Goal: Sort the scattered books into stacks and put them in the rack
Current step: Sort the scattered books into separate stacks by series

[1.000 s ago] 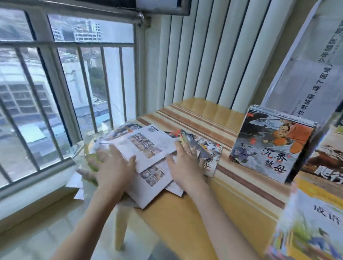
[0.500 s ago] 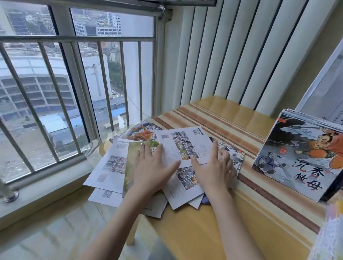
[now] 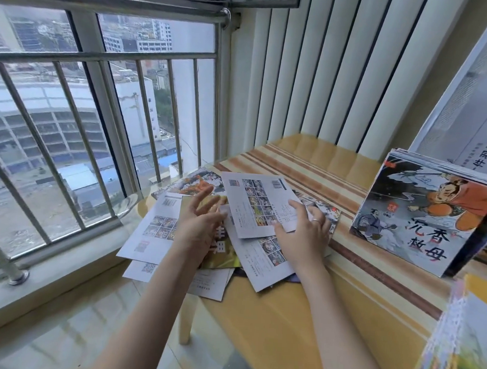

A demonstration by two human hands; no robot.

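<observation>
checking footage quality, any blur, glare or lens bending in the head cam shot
Head view: soft daylight from the window, no harsh glare; wide-angle bending bows the railing bars; the books at the right edge are smeared; the scattered books under both hands read sharp.

Single head cam, fwd & down, close over table.

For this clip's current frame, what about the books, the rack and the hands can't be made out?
- Rack: none identifiable in the head view.
- Scattered books: the lower ones are covered by upper ones and by both hands, so no count is possible.
- Yellow book: blurred and cut off by the right edge.
- Standing stack: only its front cover is visible.
- Left hand: contact with the book below is unclear.
- Right hand: its grip is unclear.
</observation>
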